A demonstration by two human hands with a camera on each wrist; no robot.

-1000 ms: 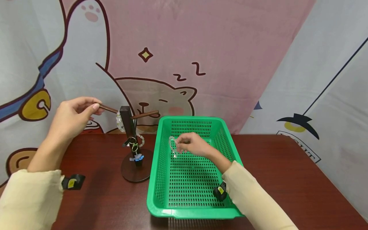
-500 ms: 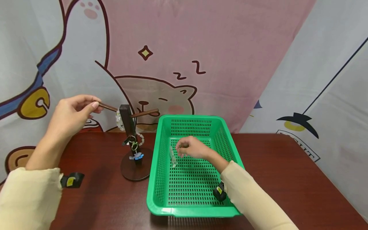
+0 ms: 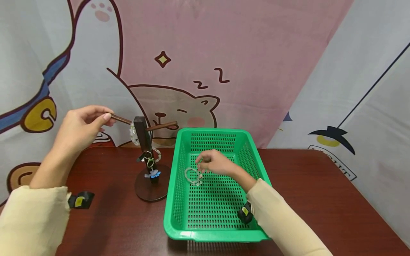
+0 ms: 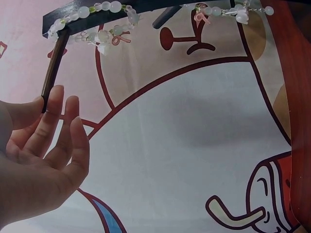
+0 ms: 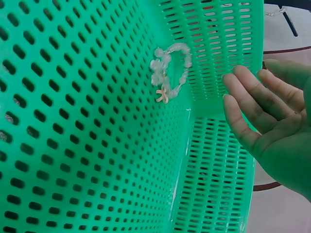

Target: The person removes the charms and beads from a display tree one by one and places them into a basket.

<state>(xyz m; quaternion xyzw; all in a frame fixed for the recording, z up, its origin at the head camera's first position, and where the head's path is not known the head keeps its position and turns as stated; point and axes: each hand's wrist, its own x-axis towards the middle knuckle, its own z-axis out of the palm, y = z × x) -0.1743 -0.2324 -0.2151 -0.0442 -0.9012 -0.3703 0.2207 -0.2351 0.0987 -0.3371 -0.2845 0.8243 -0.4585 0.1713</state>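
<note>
My left hand (image 3: 81,129) pinches the end of a wooden peg (image 4: 54,70) on a dark wooden jewelry stand (image 3: 142,135). A pale beaded bracelet (image 4: 97,10) hangs on that peg, close to the post. Over the green basket (image 3: 217,236) my right hand (image 3: 216,163) holds nothing, its fingers loosely bent. Just below and left of its fingertips, a clear beaded bracelet (image 3: 193,176) lies on the basket floor. The right wrist view shows this bracelet (image 5: 170,73) with a small pinkish bow, apart from the fingers.
More beaded bracelets (image 3: 157,155) and a charm with blue parts (image 3: 153,174) hang lower on the stand, whose round base (image 3: 150,193) is left of the basket. A reddish-brown table (image 3: 307,199) lies beneath, before a cartoon-printed cloth (image 3: 256,64).
The clear bracelet has left my right hand's fingers and dropped to the basket floor, where it has settled flat. My left hand keeps its pinch on the peg.
</note>
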